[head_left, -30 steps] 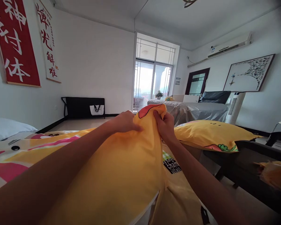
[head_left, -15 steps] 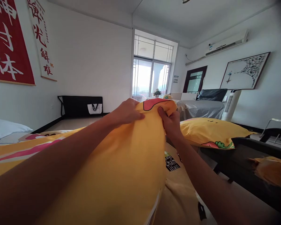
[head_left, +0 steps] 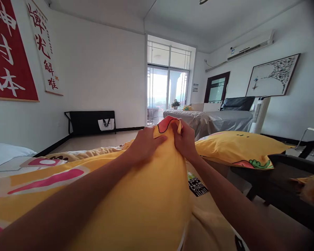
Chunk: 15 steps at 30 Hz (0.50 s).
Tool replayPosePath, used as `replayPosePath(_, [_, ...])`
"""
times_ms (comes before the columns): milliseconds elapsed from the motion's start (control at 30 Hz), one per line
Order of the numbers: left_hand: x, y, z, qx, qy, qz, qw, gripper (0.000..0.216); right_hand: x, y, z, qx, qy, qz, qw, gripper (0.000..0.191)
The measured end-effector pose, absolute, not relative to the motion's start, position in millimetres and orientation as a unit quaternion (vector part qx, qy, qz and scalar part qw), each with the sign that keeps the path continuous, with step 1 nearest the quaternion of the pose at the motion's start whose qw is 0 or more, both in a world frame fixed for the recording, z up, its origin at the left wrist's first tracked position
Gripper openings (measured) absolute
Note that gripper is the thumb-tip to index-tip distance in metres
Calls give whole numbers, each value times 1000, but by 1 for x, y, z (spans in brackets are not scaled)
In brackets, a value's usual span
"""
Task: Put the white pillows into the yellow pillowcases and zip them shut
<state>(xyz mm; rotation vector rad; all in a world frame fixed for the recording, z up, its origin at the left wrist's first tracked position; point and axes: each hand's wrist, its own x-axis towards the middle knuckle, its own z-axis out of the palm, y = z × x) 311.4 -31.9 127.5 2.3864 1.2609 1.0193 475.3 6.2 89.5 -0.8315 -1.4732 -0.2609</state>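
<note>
A yellow duvet cover point(head_left: 146, 195) with a pink patch at its raised end stretches up from the bed in front of me. My left hand point(head_left: 146, 141) is closed on the left side of that raised end, with the thumb lying across the cloth. On the right side, my right hand point(head_left: 184, 137) grips the folded edge between thumb and fingers. The two hands are close together. A white strip, perhaps a zip, runs along the cover's lower right edge. Whatever is inside the cover is hidden.
A yellow pillow point(head_left: 240, 148) lies at the right on a dark chair point(head_left: 290, 174). Beneath the cover is a tan printed bedsheet point(head_left: 209, 216). Farther back stand a plastic-covered table point(head_left: 225, 122) and a folded black frame point(head_left: 86, 122) with a white bag point(head_left: 106, 124).
My hands have come closer together and sit a little lower, still holding the cover. The raised end has narrowed, and more of the printed cloth at the left shows.
</note>
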Motion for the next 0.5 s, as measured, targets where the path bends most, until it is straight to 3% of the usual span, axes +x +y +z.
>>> replayPosePath(200, [273,-39,138,802,470,144,340,36,467,12,87,-358,-553,-144,739,30])
replayPosePath(267, [270,-40,136,814,491,108,291,35,457,10,88,-350,-547,-153,745,28])
replayPosePath(400, [278,-37,122,854,499,124,80,22,445,12,89,-361,-593,-157,703,24])
replayPosePath(500, [281,-38,118,833,529,153,55,15,454,19,90,-379,-601,-174,682,22])
